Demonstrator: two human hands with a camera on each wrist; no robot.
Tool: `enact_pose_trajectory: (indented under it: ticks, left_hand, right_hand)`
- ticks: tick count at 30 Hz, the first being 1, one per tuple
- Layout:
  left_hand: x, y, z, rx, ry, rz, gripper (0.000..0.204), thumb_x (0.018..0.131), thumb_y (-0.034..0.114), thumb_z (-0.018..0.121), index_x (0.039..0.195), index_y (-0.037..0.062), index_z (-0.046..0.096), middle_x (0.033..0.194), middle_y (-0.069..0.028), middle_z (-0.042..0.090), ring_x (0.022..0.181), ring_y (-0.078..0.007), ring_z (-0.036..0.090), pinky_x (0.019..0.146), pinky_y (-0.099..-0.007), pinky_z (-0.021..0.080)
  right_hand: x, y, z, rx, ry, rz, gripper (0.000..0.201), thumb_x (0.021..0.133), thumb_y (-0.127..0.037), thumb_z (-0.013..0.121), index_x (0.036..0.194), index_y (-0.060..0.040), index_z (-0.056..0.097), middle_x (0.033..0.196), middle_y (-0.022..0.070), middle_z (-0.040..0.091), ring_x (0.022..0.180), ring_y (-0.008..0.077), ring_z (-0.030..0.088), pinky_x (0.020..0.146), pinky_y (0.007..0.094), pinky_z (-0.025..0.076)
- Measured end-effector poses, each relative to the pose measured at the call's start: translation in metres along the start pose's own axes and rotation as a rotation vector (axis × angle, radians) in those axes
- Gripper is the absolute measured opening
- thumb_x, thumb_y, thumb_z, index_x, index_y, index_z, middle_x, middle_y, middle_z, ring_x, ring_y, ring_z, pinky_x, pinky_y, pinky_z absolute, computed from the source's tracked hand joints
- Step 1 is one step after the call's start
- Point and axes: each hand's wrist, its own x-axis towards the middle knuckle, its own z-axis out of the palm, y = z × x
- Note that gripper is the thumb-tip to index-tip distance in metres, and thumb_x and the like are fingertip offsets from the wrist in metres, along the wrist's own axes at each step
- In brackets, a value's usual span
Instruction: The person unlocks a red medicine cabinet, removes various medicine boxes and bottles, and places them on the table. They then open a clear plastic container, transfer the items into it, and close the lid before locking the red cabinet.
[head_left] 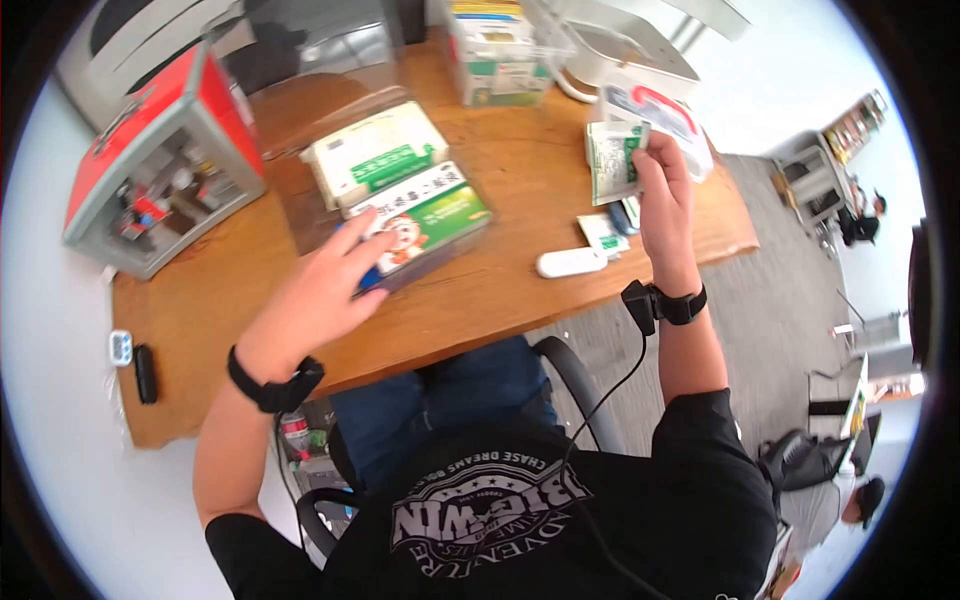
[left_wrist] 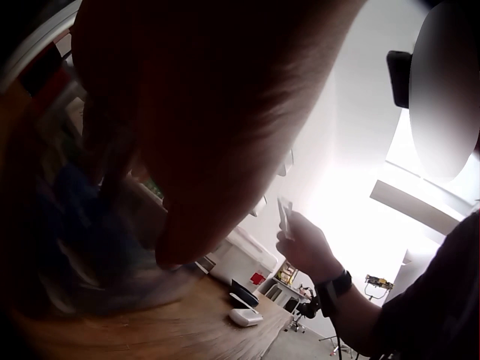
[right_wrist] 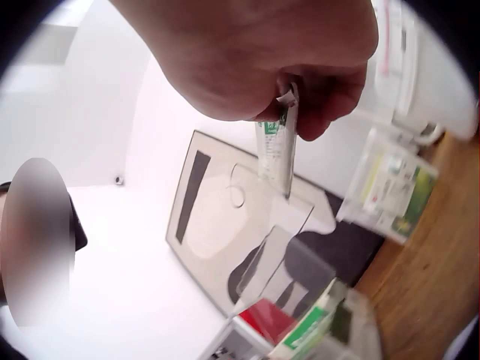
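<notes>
My right hand [head_left: 665,190] pinches a white and green sachet [head_left: 614,165] by its edge, raised above the right side of the table. In the right wrist view the sachet [right_wrist: 277,154] is seen nearly edge-on below the fingers. My left hand [head_left: 318,298] lies at the left end of a white and green box [head_left: 435,218] with a cartoon figure, fingers extended over its top and thumb at the near side. Behind that box is a second pale box [head_left: 378,150] with green print. The left wrist view is dark, its near objects blurred.
A red and grey case [head_left: 160,170] with a clear front stands left. Clear bins [head_left: 508,75] are at the back, and a lidded container [head_left: 690,140] at right. Near the front edge lie a white oval device [head_left: 572,262] and another packet [head_left: 602,236]. A wooden table [head_left: 520,180] bears them.
</notes>
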Motion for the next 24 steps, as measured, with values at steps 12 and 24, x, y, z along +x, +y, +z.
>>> enact_pose_trajectory:
  ticks: [12,24]
  left_hand:
    - [0.026,0.094,0.051,-0.244,0.063,0.378,0.039,0.088,0.022,0.081,0.122,0.0044,0.072,0.125,-0.0130,0.068,0.117,-0.0318,0.065,0.100,-0.0434,0.053]
    - [0.147,0.112,0.185,-0.054,0.179,0.361,0.072,0.087,0.033,0.080,0.148,0.0045,0.055,0.147,-0.0266,0.053,0.138,-0.0434,0.051,0.115,-0.0513,0.043]
  right_hand:
    - [-0.064,0.087,-0.126,-1.153,0.404,-0.252,0.030,0.104,-0.008,0.061,0.133,-0.0068,0.063,0.106,0.0165,0.072,0.101,0.0330,0.071,0.086,0.0404,0.056]
    - [-0.058,0.104,-0.052,-0.928,0.072,-0.099,0.043,0.090,-0.022,0.080,0.125,-0.0020,0.066,0.127,0.0218,0.067,0.125,0.0428,0.058,0.107,0.0481,0.047]
